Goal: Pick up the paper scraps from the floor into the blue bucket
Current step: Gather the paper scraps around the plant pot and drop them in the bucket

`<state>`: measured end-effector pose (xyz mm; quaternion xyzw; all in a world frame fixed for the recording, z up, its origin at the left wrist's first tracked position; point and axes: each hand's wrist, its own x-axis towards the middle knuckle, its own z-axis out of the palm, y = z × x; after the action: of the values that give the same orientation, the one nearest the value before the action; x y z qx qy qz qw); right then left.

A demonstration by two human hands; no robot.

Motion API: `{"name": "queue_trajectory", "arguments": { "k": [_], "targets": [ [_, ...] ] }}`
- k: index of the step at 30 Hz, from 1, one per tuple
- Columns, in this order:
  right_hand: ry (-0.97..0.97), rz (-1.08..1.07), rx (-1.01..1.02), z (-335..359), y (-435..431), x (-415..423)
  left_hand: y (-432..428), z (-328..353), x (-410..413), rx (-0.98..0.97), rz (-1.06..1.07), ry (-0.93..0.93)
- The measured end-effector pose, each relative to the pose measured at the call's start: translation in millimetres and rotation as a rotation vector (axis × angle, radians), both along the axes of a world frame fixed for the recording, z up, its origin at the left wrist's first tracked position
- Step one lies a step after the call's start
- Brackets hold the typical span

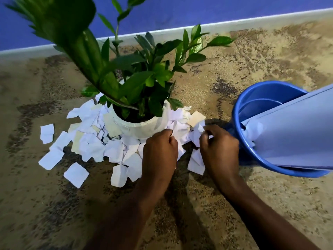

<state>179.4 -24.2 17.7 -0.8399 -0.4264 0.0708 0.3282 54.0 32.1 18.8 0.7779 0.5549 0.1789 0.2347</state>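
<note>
White and cream paper scraps (93, 147) lie scattered on the floor around a white plant pot (144, 127). The blue bucket (241, 112) stands tilted at the right, with a large pale sheet (292, 130) and crumpled paper sticking out of it. My left hand (160, 150) is curled over scraps in front of the pot, fingers closed on paper. My right hand (219, 145) pinches scraps just left of the bucket's rim. Some scraps are hidden under both hands.
A leafy green plant (137, 76) rises from the pot and overhangs the scraps. The floor is brown speckled carpet (270, 60). A white skirting board (234, 24) and blue wall run along the back.
</note>
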Motion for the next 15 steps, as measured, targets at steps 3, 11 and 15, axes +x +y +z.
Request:
{"name": "queue_trajectory", "arguments": {
  "k": [3, 11, 15],
  "targets": [
    [0.078, -0.056, 0.147, 46.2, -11.8, -1.6, -12.7, 52.4, 5.4, 0.035, 0.037, -0.147],
    [0.052, -0.291, 0.219, 102.5, -44.4, 59.9, -33.0, 119.0, 76.8, 0.046, -0.155, -0.308],
    [0.077, -0.332, 0.106, 99.3, -62.9, 87.6, -48.1, 106.9, 123.1, -0.081, -0.407, -0.201]
  ]
}}
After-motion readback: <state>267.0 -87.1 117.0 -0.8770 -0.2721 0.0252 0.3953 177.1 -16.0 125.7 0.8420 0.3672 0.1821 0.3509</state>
